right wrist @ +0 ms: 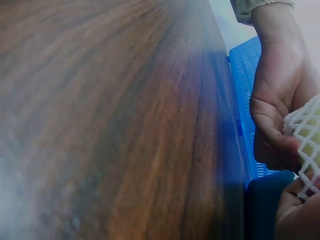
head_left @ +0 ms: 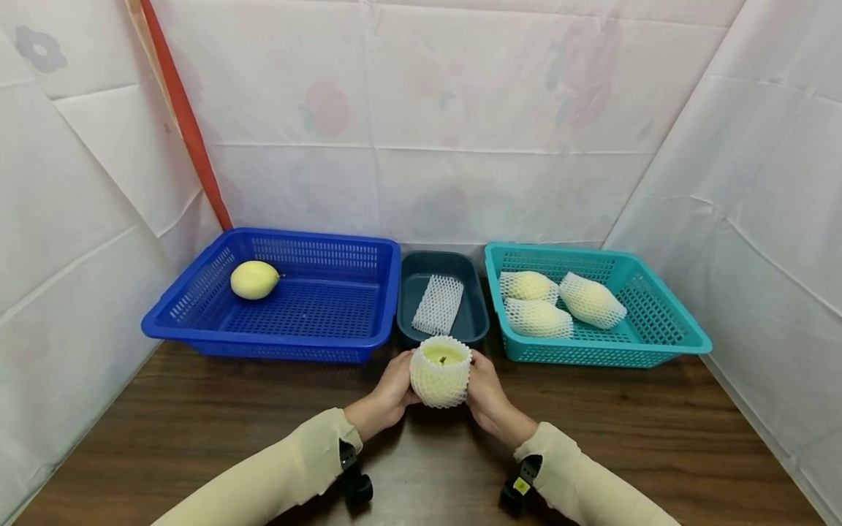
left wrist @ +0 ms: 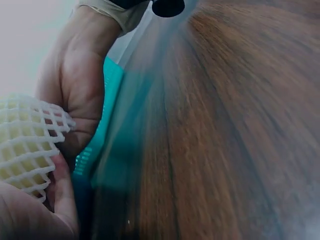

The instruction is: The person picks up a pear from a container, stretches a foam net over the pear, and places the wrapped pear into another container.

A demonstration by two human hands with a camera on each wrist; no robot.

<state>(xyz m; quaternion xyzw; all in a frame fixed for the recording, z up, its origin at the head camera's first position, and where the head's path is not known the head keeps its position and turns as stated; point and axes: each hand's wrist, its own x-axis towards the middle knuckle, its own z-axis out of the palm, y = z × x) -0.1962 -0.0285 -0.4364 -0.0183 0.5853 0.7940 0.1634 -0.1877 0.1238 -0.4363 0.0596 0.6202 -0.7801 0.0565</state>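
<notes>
In the head view, a pale yellow fruit [head_left: 442,356] with a short stem sits inside a white foam net sleeve [head_left: 439,387], held up between both hands. My left hand [head_left: 395,386] grips its left side and my right hand [head_left: 485,391] grips its right side. The net's open top edge leaves the stem end bare. Both wrist views show fingers and thumbs at the netting's edge, as on the foam net [left wrist: 30,145] in the left wrist view. Behind the hands, a dark teal tray [head_left: 475,296] contains flat white foam nets [head_left: 438,305].
A blue basket [head_left: 289,341] at the left holds one bare yellow fruit [head_left: 254,280]. At the right, a turquoise basket [head_left: 664,292] contains three netted fruits, among them one netted fruit [head_left: 592,300] lying apart. White curtains [head_left: 421,88] enclose the wooden table [head_left: 217,416].
</notes>
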